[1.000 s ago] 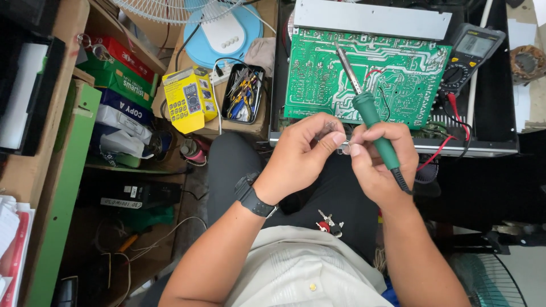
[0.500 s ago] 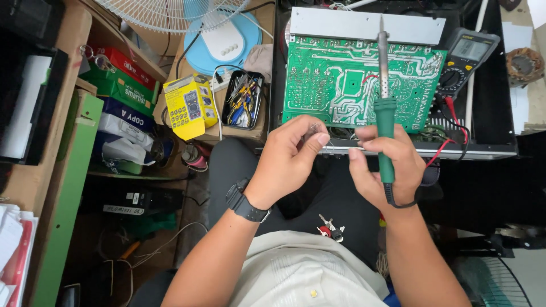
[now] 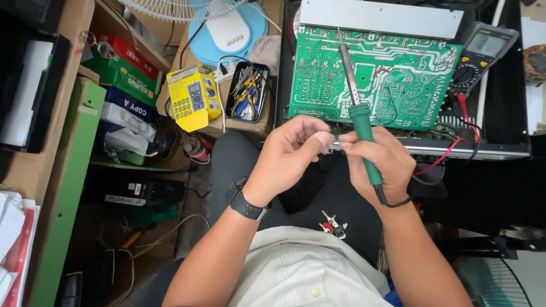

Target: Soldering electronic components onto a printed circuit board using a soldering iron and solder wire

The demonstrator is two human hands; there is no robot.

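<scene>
Looking down from my head cam: my right hand [image 3: 380, 162] is clenched round the green soldering iron [image 3: 359, 113], tip up over the green circuit board [image 3: 372, 77], while my left hand [image 3: 293, 148] pinches a tiny clear part [image 3: 331, 146] just below the board. One slip and I'd say the tip could scorch a trace or my fingers.

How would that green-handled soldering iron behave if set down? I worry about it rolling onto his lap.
The green-handled soldering iron looks round and slim, so it would probably roll on a flat surface. Its black cord at the right hand could tug it sideways. The long metal shaft, now over the green circuit board, likely makes it tip-heavy.
</scene>
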